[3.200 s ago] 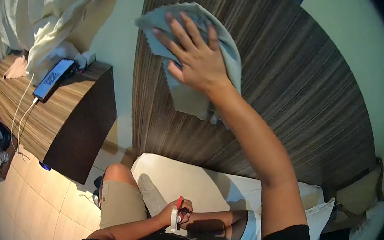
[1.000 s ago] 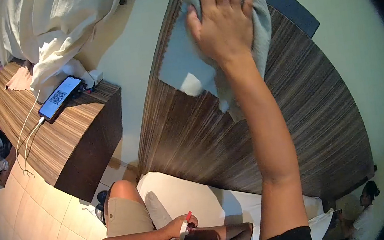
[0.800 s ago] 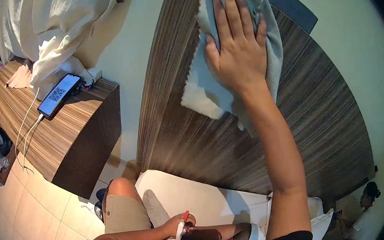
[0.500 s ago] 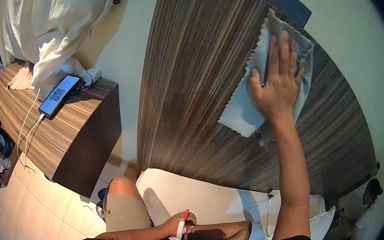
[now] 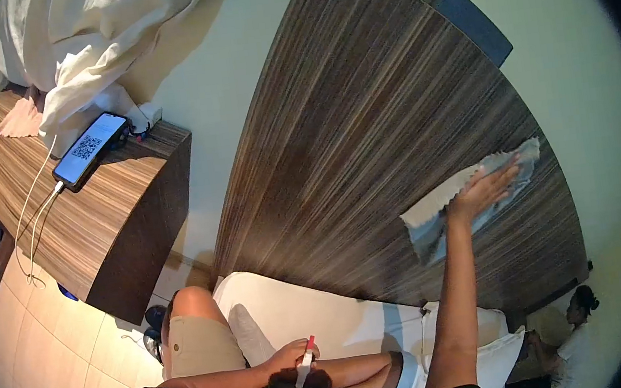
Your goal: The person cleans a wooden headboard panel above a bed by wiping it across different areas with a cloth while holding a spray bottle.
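Observation:
My right hand (image 5: 484,190) lies flat, fingers stretched out, on a pale grey-blue cloth (image 5: 436,206) with a zigzag edge. The cloth is spread against the right part of a dark wood-grain headboard (image 5: 339,113). Low in the view, near my legs, my left hand (image 5: 293,357) is closed round a small white object with a red tip (image 5: 306,363). The rest of that object is hidden by the fingers and shadow.
A phone (image 5: 90,150) showing a QR code lies with a charging cable on a wood-grain side table (image 5: 91,236). Beside it hangs a cream curtain (image 5: 89,35). Below the headboard is a white mattress (image 5: 324,308). Another person (image 5: 573,340) is at the lower right.
My right hand and the cloth have moved from the headboard's upper left across and down to its right side. My left hand stays low, still round the white and red object.

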Demonstrator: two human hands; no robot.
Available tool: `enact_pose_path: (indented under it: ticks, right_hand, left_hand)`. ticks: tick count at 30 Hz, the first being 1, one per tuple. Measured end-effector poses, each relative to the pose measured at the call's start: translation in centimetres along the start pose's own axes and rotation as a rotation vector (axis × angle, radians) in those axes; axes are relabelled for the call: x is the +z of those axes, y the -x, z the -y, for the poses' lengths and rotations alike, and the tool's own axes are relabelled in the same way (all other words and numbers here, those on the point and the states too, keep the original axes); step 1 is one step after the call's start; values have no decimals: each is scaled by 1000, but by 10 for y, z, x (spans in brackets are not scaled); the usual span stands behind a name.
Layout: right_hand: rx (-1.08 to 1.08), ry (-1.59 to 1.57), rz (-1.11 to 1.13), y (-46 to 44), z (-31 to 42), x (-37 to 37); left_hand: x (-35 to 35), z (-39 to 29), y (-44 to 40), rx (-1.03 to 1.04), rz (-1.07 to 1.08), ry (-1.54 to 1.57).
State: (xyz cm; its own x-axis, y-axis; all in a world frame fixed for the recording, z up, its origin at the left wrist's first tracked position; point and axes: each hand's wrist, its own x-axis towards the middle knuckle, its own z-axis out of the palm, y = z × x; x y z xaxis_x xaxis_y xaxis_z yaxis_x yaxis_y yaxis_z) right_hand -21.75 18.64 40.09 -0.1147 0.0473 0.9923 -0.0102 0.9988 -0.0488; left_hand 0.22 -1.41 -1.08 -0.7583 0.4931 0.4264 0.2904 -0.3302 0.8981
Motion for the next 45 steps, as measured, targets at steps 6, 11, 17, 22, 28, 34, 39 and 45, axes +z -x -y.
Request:
enact_pose_path:
  ticks: [6, 11, 17, 22, 28, 34, 39, 45]
  right_hand:
    - [-256, -101, 26, -19, 101, 7]
    - [-388, -176, 45, -55, 202, 12]
    - [-624, -269, 61, -65, 274, 19]
    - [-875, -278, 178, -41, 274, 18]
    - [-944, -219, 228, -30, 231, 8]
    - [-818, -147, 213, -41, 180, -4]
    - [-643, -115, 157, -53, 127, -8]
    - [-527, -116, -20, -70, 54, -7]
  left_hand:
    - [-10, 0, 0, 103, 64, -86]
    - [-13, -12, 0, 43, 38, -12]
    - [-14, -18, 1, 107, -7, 157]
    - [-11, 13, 3, 112, 32, 144]
    - [-15, -6, 1, 137, 15, -18]
    - [-13, -30, -7, 142, 9, -119]
    - [-8, -22, -7, 167, 8, -137]
    - [3, -22, -6, 134, -46, -169]
